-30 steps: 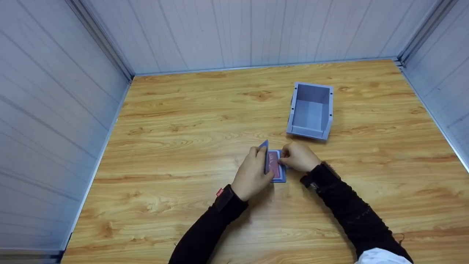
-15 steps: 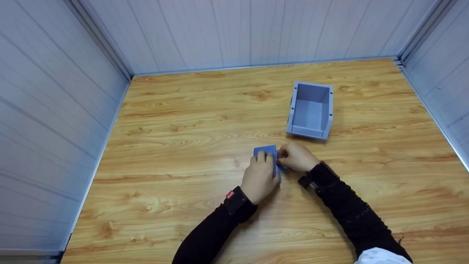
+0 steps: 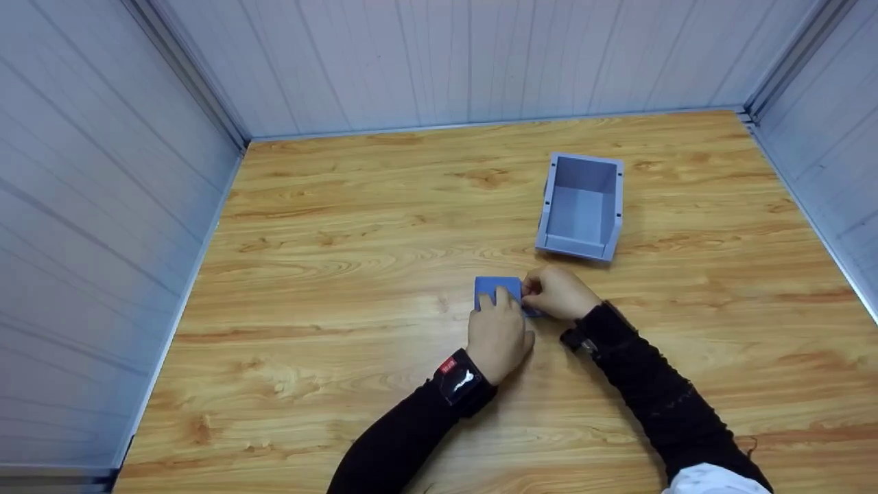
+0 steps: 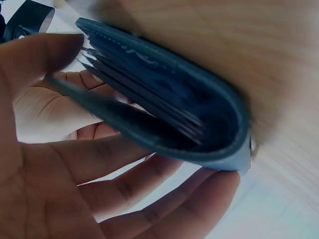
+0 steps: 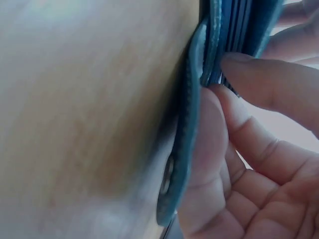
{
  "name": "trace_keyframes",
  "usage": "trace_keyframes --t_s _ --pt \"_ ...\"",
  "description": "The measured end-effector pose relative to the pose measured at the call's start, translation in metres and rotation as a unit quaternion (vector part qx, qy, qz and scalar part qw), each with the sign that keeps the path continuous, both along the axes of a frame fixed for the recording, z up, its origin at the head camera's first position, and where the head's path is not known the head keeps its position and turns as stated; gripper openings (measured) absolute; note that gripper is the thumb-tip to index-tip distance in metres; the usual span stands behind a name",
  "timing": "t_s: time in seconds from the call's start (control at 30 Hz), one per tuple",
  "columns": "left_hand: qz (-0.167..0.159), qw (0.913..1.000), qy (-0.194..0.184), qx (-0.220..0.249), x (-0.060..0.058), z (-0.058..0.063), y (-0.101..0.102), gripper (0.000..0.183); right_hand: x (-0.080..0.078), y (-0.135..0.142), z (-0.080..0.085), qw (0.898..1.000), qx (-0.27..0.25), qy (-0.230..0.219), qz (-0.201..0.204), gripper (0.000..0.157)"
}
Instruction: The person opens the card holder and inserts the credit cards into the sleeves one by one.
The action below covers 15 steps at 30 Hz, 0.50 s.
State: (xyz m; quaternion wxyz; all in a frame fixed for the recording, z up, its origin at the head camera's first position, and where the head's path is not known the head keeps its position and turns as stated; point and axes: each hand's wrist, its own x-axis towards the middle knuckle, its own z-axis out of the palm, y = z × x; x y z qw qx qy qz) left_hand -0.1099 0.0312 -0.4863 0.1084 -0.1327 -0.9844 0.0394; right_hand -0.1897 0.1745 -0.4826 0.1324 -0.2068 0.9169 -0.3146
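Observation:
A blue card wallet (image 3: 496,284) lies on the wooden table, its cover folded partly over. My left hand (image 3: 499,339) has its fingers spread along the outside of the upper cover, the thumb at the open edge in the left wrist view. Between the covers several thin card sleeves (image 4: 144,94) stand loosely fanned. At the wallet's right side my right hand (image 3: 559,293) pinches the edge of the wallet with curled fingers. Beside those fingertips a strap (image 5: 185,134) with a metal snap (image 5: 167,175) sticks out, close over the table. The red card face is hidden.
A grey open bin (image 3: 576,248) stands behind the right hand, its low front toward me. Pale panel walls (image 3: 439,62) border the table (image 3: 329,384) at the back and both sides.
My left hand has swung the wallet's upright cover over to the right and down, covering the red card inside. The right hand has stayed at the right edge.

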Motion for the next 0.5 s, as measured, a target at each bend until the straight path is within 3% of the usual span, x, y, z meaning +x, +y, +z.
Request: trace_keyframes --t_s 0.13,0.27,0.4,0.5 --pt "0.001 0.9991 -0.032 -0.029 0.001 0.002 0.000 0.064 0.000 0.000 0.000 1.000 -0.001 -0.001 0.002 0.006" --pt "-0.007 0.9979 -0.050 -0.041 0.001 0.004 -0.001 0.071 -0.001 0.000 0.001 1.000 0.007 -0.008 0.000 0.006" --pt "-0.028 0.9968 -0.073 0.014 -0.001 0.007 -0.011 0.068 -0.001 0.002 0.003 1.000 0.020 -0.009 -0.003 0.006" --pt "-0.057 0.9910 -0.095 0.074 -0.006 0.010 -0.024 0.066 -0.001 0.005 0.004 1.000 0.026 -0.006 -0.008 0.007"
